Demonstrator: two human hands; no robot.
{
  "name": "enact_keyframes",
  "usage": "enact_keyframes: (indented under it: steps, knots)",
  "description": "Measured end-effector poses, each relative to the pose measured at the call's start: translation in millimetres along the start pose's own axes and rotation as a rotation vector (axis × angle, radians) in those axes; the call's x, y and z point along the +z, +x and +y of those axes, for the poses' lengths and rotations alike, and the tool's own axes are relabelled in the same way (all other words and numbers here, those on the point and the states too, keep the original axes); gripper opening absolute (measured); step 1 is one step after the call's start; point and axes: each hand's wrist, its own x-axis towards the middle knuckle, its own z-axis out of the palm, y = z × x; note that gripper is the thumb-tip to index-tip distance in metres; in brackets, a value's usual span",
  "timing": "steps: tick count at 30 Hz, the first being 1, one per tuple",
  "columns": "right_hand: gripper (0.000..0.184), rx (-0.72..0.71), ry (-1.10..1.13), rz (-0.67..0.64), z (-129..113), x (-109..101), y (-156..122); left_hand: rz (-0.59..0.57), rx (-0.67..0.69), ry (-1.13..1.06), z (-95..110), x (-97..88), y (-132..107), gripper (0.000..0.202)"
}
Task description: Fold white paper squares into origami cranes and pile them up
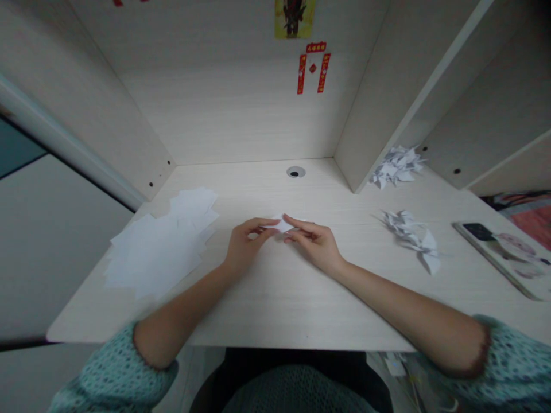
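Note:
A small folded piece of white paper point(283, 225) is held between my two hands above the middle of the desk. My left hand point(249, 241) pinches its left side between thumb and fingers. On the right side, my right hand point(316, 242) grips it the same way, with the fingertips of both hands close together. Parts of the paper are hidden behind the fingers. To the left lies a spread pile of flat white paper sheets point(157, 246). Over on the right is a loose heap of folded white paper pieces point(411, 236).
Farther back right, a second heap of folded paper point(398, 165) sits beside the upright panel point(379, 109). A tablet or phone-like device in a patterned case point(503, 252) lies at the right. A round cable hole point(296, 172) is near the back wall.

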Motion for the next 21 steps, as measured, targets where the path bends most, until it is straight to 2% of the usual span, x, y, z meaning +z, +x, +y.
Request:
enact_keyframes:
  steps: [8,15,21]
  knots:
    - [0.04,0.102,0.119,-0.035,-2.9,0.4,1.1,0.017,0.014,0.001,-1.6,0.2,-1.2,0.02]
    - [0.037,0.087,0.046,-0.013,-2.6,-0.9,0.8,0.016,-0.019,0.016,1.4,1.7,-3.3,0.023]
    - [0.03,0.072,0.081,-0.011,2.2,-1.6,1.6,0.01,-0.051,-0.044,2.5,2.5,-2.9,0.019]
